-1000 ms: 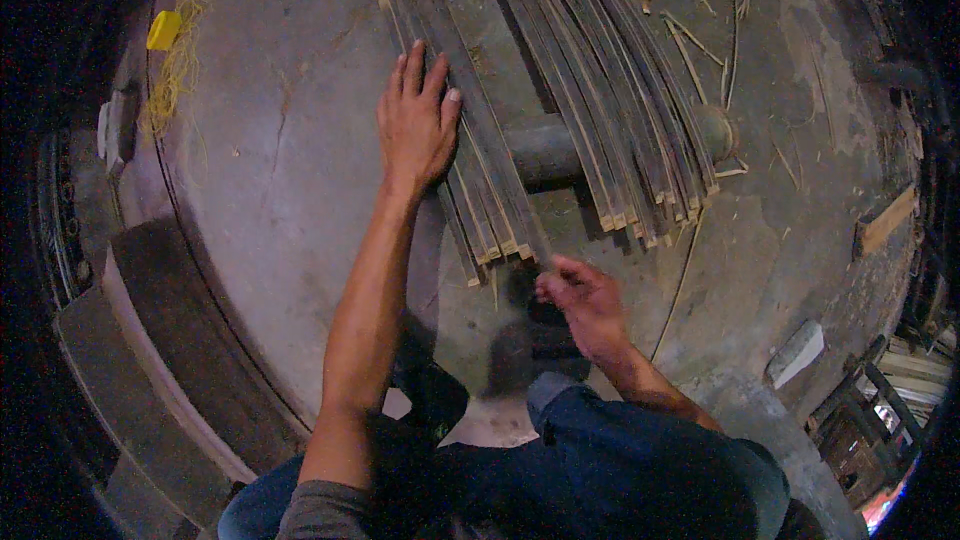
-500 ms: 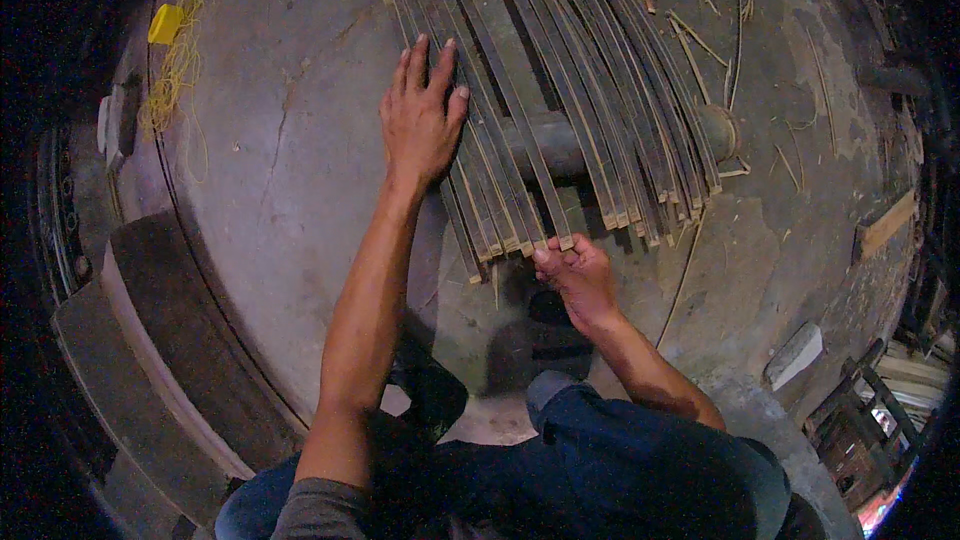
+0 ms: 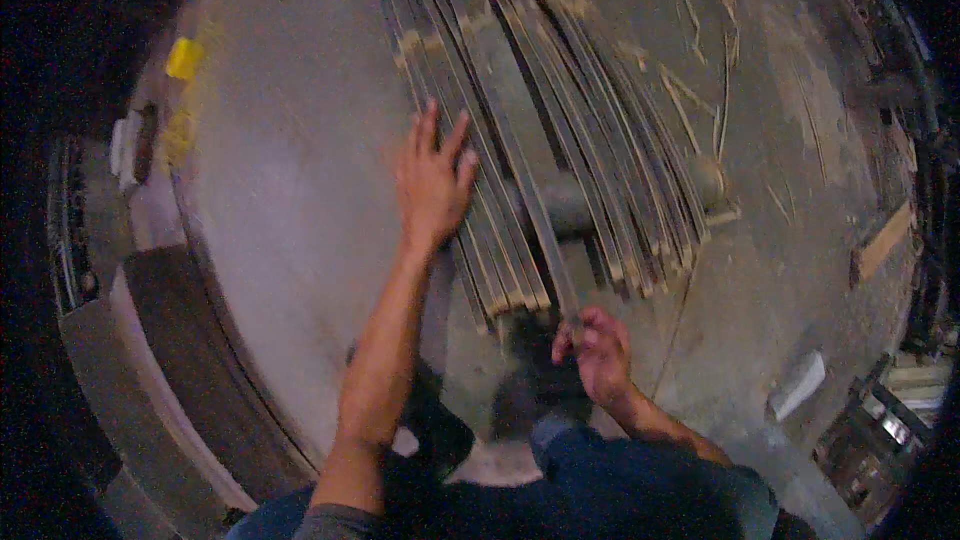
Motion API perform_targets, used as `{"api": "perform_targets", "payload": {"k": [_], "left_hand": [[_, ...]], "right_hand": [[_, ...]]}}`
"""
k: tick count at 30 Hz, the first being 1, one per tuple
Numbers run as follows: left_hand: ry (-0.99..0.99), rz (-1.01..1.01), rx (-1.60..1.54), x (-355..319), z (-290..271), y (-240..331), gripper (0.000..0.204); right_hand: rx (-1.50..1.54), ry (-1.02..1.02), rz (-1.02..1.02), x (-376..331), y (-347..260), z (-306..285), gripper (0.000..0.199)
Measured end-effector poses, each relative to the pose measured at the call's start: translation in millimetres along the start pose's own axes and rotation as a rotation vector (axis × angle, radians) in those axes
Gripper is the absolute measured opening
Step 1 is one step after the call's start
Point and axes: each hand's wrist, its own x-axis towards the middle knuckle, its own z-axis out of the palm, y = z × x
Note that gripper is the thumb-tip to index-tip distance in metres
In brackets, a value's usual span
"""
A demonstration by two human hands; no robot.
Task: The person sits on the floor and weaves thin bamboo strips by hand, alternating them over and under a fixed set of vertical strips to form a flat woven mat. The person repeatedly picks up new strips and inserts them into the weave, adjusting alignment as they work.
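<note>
Long thin wooden strips (image 3: 628, 165), dark on top with pale ends, lie side by side and run away from me. My left hand (image 3: 432, 190) rests flat at the left edge of the left-hand strips, its fingers stretched out and spread. In front of me, my right hand (image 3: 600, 352) has thumb and fingers closed on the near end of one wooden strip (image 3: 545, 235), which sticks out closer to me than its neighbours. Motion smears the fingertips, and they partly hide that end. A gap separates this strip from the right-hand group.
A grey round pipe (image 3: 570, 202) lies crosswise under the strips. Thin scraps (image 3: 722, 105) litter the floor at right, near a wood block (image 3: 882, 243) and a pale chunk (image 3: 798, 386). At left are a yellow object (image 3: 184, 58), yellow string (image 3: 178, 135) and a curved dark ledge (image 3: 200, 340).
The view has shifted, so strips and hands sit lower in it. My right hand has drawn the strip's end toward me, past the others. My left hand stays spread along the left strips.
</note>
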Motion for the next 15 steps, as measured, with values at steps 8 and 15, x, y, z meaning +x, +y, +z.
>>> {"api": "perform_targets", "payload": {"k": [8,15], "left_hand": [[-0.076,-0.041,0.02,-8,-16,3,0.059],[-0.064,-0.038,0.005,-6,-9,7,0.06]], "right_hand": [[-0.695,-0.16,-0.328,28,-55,65,0.042],[-0.602,-0.127,-0.311,37,-6,31,0.039]]}}
